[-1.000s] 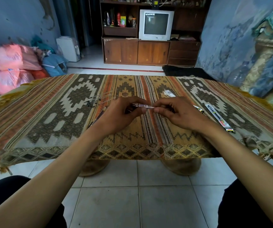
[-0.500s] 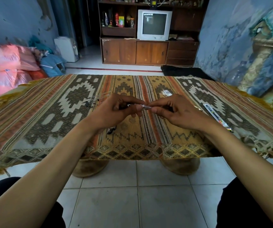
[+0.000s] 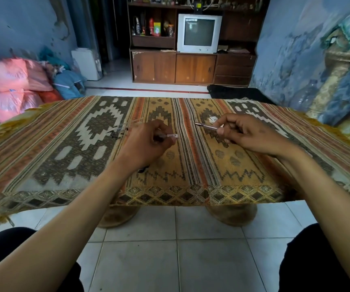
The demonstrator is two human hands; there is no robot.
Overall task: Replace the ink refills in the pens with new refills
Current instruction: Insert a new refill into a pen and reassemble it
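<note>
Item: pen in two parts, mid-disassembly.

Left hand (image 3: 146, 142): we grip the clear plastic pen barrel (image 3: 171, 136) with curled fingers, its open end pointing toward the right hand.

Right hand (image 3: 248, 134): we pinch a slim metallic pen tip section (image 3: 206, 126) between thumb and forefinger, its point aimed back at the left hand. Whether the old refill is attached to it we cannot tell. The two parts are apart, with bare cloth between them.

Step in hand, as we judge it: separating tip from barrel so the spent refill can come out. To do it well, we keep barrel and tip on one line, draw straight rather than bend, and set the small tip down close by on the flat cloth, where it will not roll away.

Support: low worktop under a woven striped cloth with diamond patterns (image 3: 191, 192).

Other contents: loose dark pen parts (image 3: 119, 132) lie just beyond the left hand; one small dark piece (image 3: 141, 170) lies by the left wrist; a small white scrap (image 3: 213, 119) lies just beyond the right hand.

Edges and room: the near edge of the worktop lies under our forearms, with tiled floor below, so anything dropped on our side falls off. Open cloth lies between the hands and outward of each.
</note>
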